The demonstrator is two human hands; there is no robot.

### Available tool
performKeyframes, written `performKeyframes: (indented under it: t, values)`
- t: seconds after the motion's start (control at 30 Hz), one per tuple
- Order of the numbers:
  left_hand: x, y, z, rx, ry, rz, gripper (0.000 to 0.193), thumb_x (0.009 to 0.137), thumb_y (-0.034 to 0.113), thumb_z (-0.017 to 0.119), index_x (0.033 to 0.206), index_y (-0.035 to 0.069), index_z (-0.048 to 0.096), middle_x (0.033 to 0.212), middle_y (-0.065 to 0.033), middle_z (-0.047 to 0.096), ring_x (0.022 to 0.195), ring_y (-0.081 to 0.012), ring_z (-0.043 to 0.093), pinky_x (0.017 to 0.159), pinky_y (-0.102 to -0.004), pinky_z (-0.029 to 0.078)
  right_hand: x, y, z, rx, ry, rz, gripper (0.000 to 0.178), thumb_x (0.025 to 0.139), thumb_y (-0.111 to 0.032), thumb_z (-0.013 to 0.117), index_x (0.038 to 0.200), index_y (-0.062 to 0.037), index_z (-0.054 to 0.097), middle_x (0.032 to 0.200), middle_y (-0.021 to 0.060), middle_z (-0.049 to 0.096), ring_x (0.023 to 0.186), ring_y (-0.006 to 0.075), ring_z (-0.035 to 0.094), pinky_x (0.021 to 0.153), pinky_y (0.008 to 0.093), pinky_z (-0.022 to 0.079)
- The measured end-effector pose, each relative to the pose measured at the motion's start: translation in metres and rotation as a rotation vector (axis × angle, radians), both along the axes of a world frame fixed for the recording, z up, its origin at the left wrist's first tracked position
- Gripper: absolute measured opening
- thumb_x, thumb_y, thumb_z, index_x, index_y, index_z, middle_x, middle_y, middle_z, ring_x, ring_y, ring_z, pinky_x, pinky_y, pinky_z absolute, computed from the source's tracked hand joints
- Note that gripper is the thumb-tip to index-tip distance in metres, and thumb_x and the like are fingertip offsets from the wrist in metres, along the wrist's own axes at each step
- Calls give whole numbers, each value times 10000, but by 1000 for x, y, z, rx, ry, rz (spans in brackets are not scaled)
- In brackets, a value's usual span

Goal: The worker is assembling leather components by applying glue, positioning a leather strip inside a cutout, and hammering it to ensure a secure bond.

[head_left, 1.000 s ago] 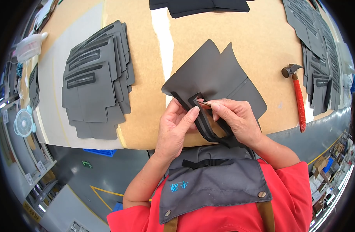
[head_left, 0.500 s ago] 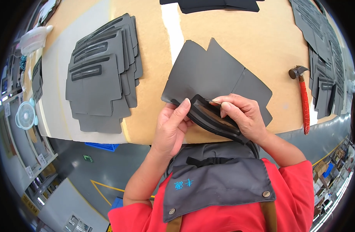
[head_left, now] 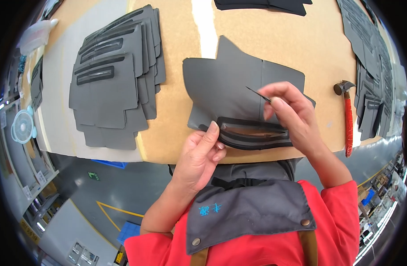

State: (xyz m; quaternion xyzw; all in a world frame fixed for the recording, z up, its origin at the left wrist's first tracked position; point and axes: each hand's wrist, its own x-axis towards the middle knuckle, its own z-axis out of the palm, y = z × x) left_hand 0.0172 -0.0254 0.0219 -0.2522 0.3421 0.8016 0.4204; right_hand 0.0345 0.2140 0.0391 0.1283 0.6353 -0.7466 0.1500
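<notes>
A grey sheet panel (head_left: pixel 225 84) with notched edges lies in front of me at the table's near side. Along its near edge is a black-bordered slot (head_left: pixel 256 131), with brown showing through the opening. My left hand (head_left: pixel 201 153) pinches the panel at the left end of that border, thumb on top. Above the panel's right half, my right hand (head_left: pixel 292 113) is closed on a thin dark pointed tool (head_left: pixel 258 93), its tip pointing up and left, apart from the panel. Whether the tool is tweezers or something else cannot be made out.
At left, grey panels with black-framed slots lie in an overlapping stack (head_left: pixel 106 93). A hammer (head_left: pixel 347 115) with a red handle rests at right, beside more stacked panels (head_left: pixel 372 75). Black pieces (head_left: pixel 265 5) lie at the far edge. A small fan (head_left: pixel 23 126) is at far left.
My right hand has lifted the pointed tool from the slot and moved up and right. The panel has turned and now lies flatter, its slot edge nearly level; my left hand keeps its pinch.
</notes>
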Motion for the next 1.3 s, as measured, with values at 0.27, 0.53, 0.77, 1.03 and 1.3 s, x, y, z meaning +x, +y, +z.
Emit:
performKeyframes:
  t: [0.27, 0.53, 0.77, 1.03, 1.3]
  values:
    - [9, 14, 2, -159, 151, 36, 331, 1066, 319, 621, 852, 68, 625, 782, 2, 580, 627, -73, 405, 558, -235, 320, 54, -25, 31, -214, -377, -47, 245, 1076, -272, 577, 1222, -80, 623, 880, 23, 648, 543, -14, 293, 490, 178, 209]
    - [21, 19, 1, -143, 243, 50, 257, 1070, 274, 616, 944, 54, 658, 797, -2, 594, 636, -65, 433, 553, -233, 345, 59, -32, 27, -221, -362, -106, 251, 1091, -237, 557, 1215, -27, 619, 919, 6, 622, 727, 32, 435, 676, 220, 347]
    - [26, 21, 0, -150, 265, 45, 229, 1066, 258, 624, 996, 44, 664, 825, -11, 610, 648, -67, 458, 557, -229, 359, 62, -30, 26, -221, -376, -116, 291, 1093, -240, 564, 1217, 17, 619, 933, 4, 607, 902, 75, 570, 855, 250, 471]
    - [25, 20, 4, -252, 345, -19, 258, 1061, 281, 634, 975, 39, 646, 806, -6, 594, 631, -65, 448, 558, -236, 350, 57, -29, 29, -205, -396, -116, 281, 1083, -233, 580, 1186, 21, 640, 968, 1, 618, 898, 60, 566, 837, 238, 476]
    - [30, 15, 3, -317, 441, -102, 216, 1061, 231, 633, 988, 28, 635, 811, -7, 595, 603, -59, 442, 546, -237, 350, 54, -31, 32, -222, -416, -126, 282, 1073, -226, 599, 1183, 30, 639, 989, 4, 630, 891, 54, 573, 850, 236, 485]
